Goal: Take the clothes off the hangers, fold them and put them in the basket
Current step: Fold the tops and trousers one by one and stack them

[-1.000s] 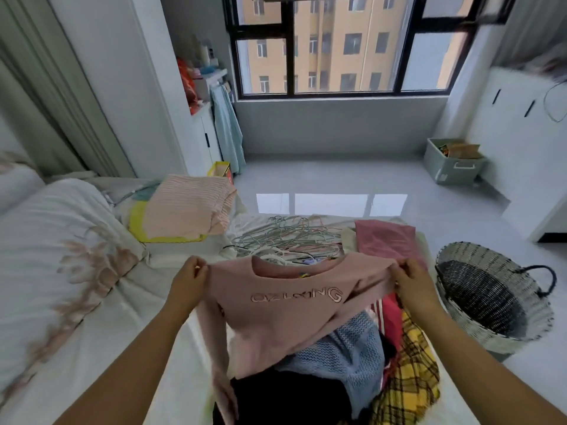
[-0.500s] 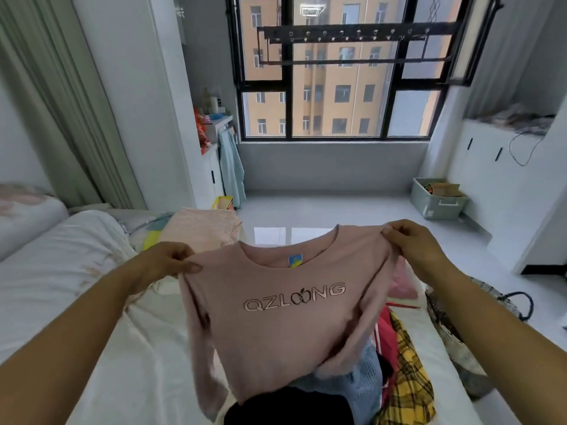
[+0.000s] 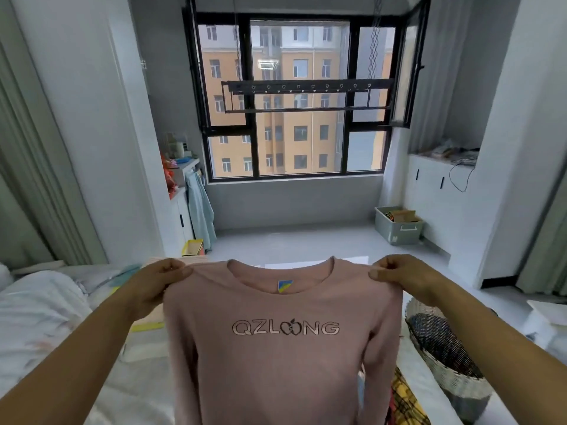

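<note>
Garment: a pink long-sleeved top [image 3: 285,348] lettered "QZLOONG" hangs spread in the air above the bed [image 3: 46,317], front toward the camera, sleeves drooping.
Left hand: the left hand [image 3: 153,283] pinches the shoulder on its own side between thumb and curled fingers.
Right hand: the right hand [image 3: 399,277] pinches the opposite shoulder the same way.
Basket: a woven basket [image 3: 454,378] stands on the floor to the right of the bed, under the right forearm and apart from the top. No folded garment can be made out in the part of its dark inside that shows.
Done: no hanger hook shows at the collar, so this top looks freed.
Step in hand: probably squaring the top up for folding.
Left: folding and basketing it. A yellow plaid garment [image 3: 405,400] beside the hem suggests more clothes wait.
</note>
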